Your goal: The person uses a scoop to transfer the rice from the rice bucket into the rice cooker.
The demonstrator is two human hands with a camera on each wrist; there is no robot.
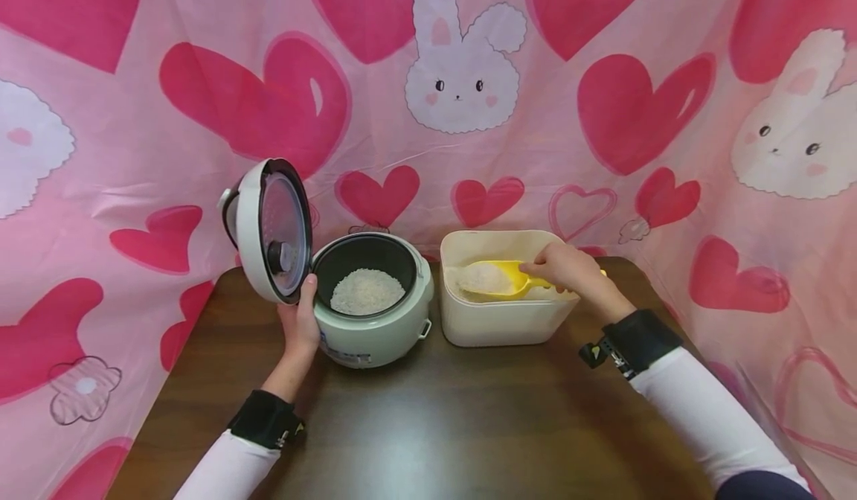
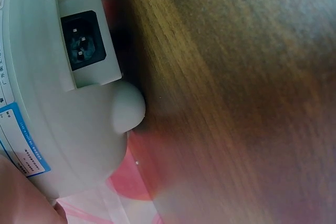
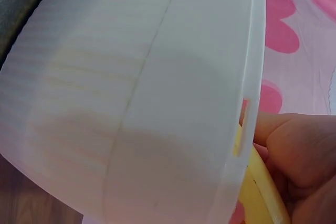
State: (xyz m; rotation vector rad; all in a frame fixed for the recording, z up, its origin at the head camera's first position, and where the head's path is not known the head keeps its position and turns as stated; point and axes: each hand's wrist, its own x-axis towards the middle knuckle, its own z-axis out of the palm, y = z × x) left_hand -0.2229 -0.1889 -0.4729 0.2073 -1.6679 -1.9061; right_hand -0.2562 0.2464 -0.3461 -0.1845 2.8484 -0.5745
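Note:
A pale green rice cooker [image 1: 375,340] stands with its lid [image 1: 251,236] raised to the left and a heap of white rice [image 1: 368,292] in its dark inner pot. My left hand [image 1: 299,329] holds the cooker at its hinge side, thumb up by the lid's lower edge, the other fingers largely hidden. Over the cream bin [image 1: 509,329], my right hand [image 1: 572,269] grips the handle of a yellow scoop [image 1: 518,277]. Rice [image 1: 485,278] fills the scoop's bowl, which lies level within the bin's opening. In the right wrist view, the bin's wall [image 3: 173,93] hides most of the scoop.
Both containers stand side by side near the back of a dark wooden table [image 1: 428,418]. A pink cloth [image 1: 375,128] with hearts and rabbits hangs close behind and at both sides. The cooker's power socket [image 2: 83,40] faces left, with no cord in it.

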